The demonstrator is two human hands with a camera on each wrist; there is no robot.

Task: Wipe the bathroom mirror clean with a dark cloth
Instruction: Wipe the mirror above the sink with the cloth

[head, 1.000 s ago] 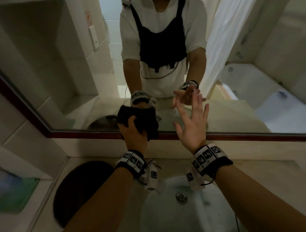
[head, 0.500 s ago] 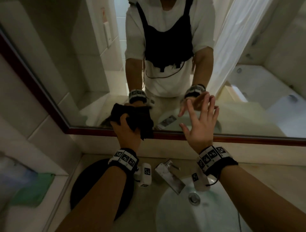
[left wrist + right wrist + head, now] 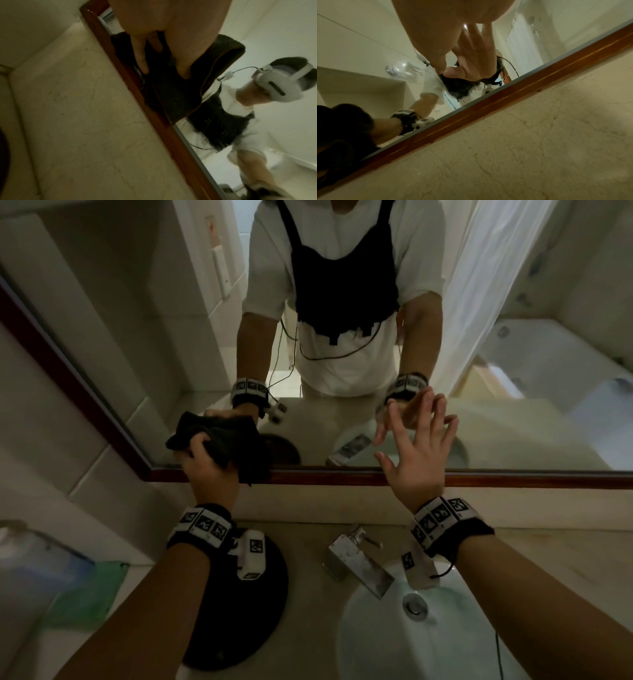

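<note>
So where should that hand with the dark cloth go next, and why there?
Probably a sweep to the right along the bottom of the glass. The left hand grips the dark cloth, bunched against the mirror at its lower left corner, just above the wooden frame. The right hand is spread open at the glass further right, so it may need to lift away.

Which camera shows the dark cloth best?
The head view: the whole dark cloth bunched in the left hand at the mirror's lower-left corner. Left wrist shows it close but part-covered by fingers; right wrist, only a blurred edge.
</note>
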